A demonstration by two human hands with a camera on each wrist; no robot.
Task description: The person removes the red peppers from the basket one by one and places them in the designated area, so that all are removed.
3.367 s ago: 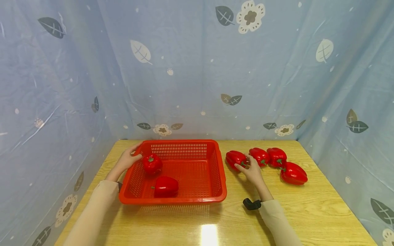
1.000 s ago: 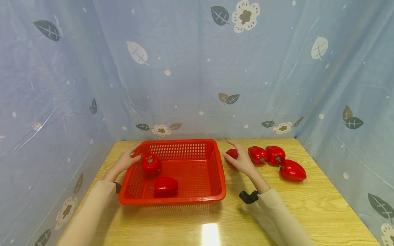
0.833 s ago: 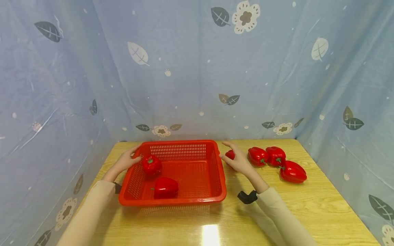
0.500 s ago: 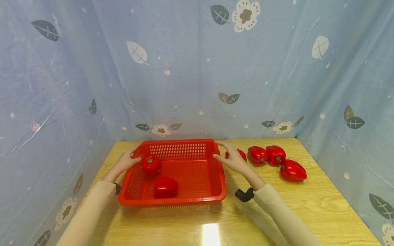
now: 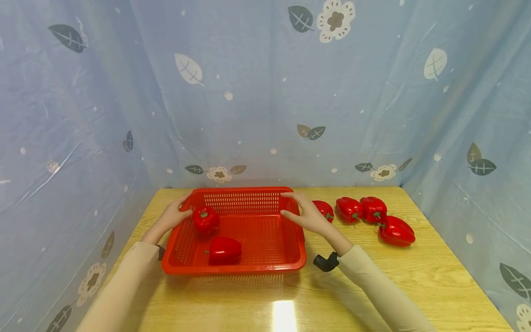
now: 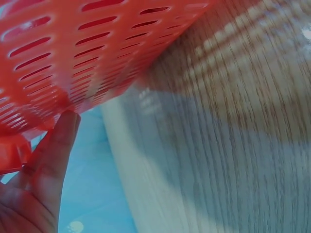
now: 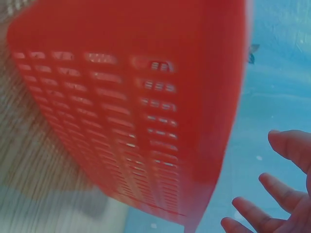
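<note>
A red plastic basket [image 5: 234, 270] with slotted walls stands on the table, two red bell peppers inside: one near the left wall [image 5: 206, 220], one toward the front [image 5: 225, 251]. My left hand [image 5: 168, 217] holds the basket's left side at the rim; in the left wrist view a finger [image 6: 60, 145] lies against the slotted outer wall. Spread and empty, my right hand [image 5: 309, 216] hovers over the right rim with its fingertips above the inside. Just behind that hand, a partly hidden bell pepper [image 5: 325, 209] lies on the table.
Farther right on the wooden table [image 5: 356, 272] several more red bell peppers lie close together, the outermost [image 5: 396, 231] on its side. A blue patterned curtain [image 5: 257, 115] encloses the back and sides. Both wrists wear black camera mounts [image 5: 326, 262].
My right hand has left the bell pepper beside the basket and moved left, empty, over the basket's right rim. My left hand and the peppers in the basket stay put.
</note>
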